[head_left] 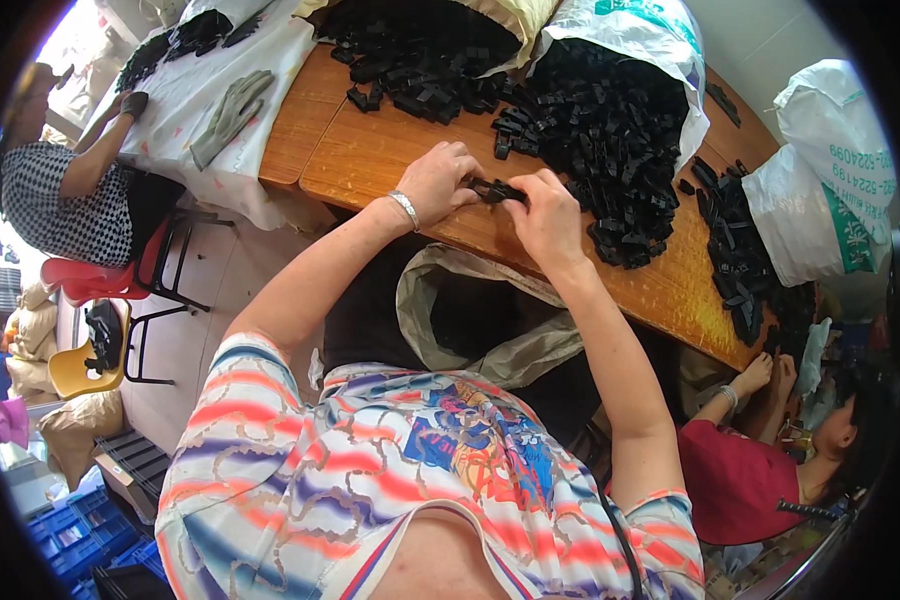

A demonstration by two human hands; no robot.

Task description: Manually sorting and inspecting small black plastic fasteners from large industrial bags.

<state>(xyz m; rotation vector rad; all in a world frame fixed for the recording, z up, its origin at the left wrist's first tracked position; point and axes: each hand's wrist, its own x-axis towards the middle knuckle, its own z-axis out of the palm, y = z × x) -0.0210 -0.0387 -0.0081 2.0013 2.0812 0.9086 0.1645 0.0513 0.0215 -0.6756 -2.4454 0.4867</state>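
At the near edge of the wooden table (370,150), head view, the left hand (440,180) and right hand (548,215) pinch a small black plastic part (495,190) between them, apparently mid-assembly; the pieces likely need pressing together beside the black parts heap (610,130).

1. The small black plastic part (497,189) lay mostly covered by the fingers (467,183) of both hands; its exact shape could not be told.
2. The white woven sack (832,180) at the right was cut off by the dark rim.
3. The single pieces in the heap of black plastic parts (610,130) were too small to tell apart.
4. The brown wooden table (370,150) ran under the sacks, its far edge hidden.
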